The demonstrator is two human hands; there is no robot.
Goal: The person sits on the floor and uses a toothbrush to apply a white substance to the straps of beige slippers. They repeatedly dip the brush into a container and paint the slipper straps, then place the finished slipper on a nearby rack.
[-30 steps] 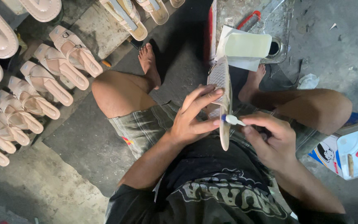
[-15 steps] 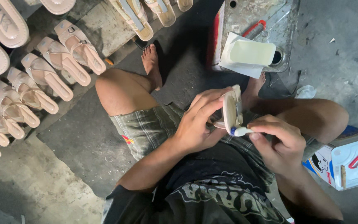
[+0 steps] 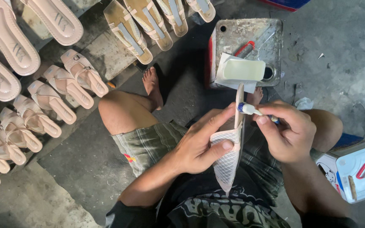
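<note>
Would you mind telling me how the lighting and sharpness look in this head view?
Head view: soft, even daylight; a deep shadow on the floor beyond the knees; mild glare on the white container; both hands, left hand and right hand, and the sandal are sharp; wide-angle bending at the edges.

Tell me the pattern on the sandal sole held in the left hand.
A criss-cross diamond grid on the pale sole, gripped by the left hand; head view.

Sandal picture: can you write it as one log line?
left hand: holds sandal on edge | right hand: small brush at sandal's edge | metal can ahead
</note>
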